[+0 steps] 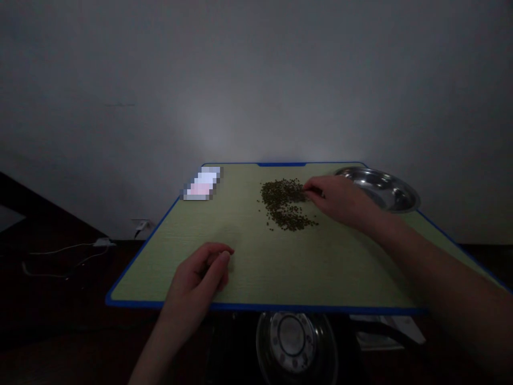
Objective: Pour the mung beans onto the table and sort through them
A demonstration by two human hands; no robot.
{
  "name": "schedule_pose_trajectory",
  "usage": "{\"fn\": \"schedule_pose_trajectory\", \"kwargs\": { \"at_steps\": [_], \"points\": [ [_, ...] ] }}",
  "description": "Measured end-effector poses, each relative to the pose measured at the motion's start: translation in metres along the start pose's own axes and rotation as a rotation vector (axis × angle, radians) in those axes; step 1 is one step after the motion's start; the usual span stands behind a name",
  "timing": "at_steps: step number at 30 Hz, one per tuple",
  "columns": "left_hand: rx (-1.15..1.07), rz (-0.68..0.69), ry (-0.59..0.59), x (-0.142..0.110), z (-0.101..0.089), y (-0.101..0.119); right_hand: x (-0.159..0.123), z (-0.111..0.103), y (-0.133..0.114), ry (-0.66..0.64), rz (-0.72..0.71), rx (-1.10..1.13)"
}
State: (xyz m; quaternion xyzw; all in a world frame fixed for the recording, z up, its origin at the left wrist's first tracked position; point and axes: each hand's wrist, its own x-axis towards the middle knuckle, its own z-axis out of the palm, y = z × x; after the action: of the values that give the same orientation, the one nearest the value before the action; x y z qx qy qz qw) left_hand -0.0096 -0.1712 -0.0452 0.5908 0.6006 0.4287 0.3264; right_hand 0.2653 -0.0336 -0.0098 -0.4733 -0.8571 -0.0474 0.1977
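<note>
A spread of small green beans (276, 197), looking like mung beans, lies on the pale green tabletop (248, 275). At the right side of the spread, my right hand (339, 198) has thumb and fingertips pinched together. Whatever is between those fingertips is too small and dark to make out. My left hand (200, 275) rests over the near left part of the table, apart from the beans. Its fingers are curled in with the thumb against them, and the inside of the hand is hidden.
Behind my right hand, a shiny metal bowl (396, 190) stands at the table's right edge. A phone-like bright slab (202, 183), blurred out, lies at the far left. Below the front edge is another metal bowl (296, 342). White cables (64, 246) run on the left.
</note>
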Motion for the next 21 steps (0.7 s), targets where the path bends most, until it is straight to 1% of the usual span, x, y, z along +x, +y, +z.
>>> {"fn": "schedule_pose_trajectory", "kwargs": {
  "at_steps": [2, 4, 8, 11, 15, 21],
  "points": [
    [-0.004, -0.013, 0.000, 0.000, 0.000, 0.001, 0.008, 0.003, 0.003, 0.041, 0.020, -0.015],
    [-0.006, -0.021, -0.002, 0.000, 0.001, 0.001, 0.019, 0.007, 0.007, 0.055, 0.040, -0.048],
    [-0.018, -0.039, 0.002, 0.000, 0.001, 0.002, 0.041, 0.019, 0.010, 0.025, 0.043, -0.094],
    [-0.027, -0.046, 0.001, -0.001, 0.000, 0.002, 0.051, 0.031, 0.011, 0.001, 0.034, -0.103],
    [-0.008, -0.042, -0.011, 0.000, 0.000, 0.001, 0.049, 0.041, 0.009, -0.031, 0.012, -0.103],
    [0.007, -0.019, -0.013, 0.000, 0.000, 0.003, 0.031, 0.038, 0.005, -0.082, -0.045, -0.088]
  ]
}}
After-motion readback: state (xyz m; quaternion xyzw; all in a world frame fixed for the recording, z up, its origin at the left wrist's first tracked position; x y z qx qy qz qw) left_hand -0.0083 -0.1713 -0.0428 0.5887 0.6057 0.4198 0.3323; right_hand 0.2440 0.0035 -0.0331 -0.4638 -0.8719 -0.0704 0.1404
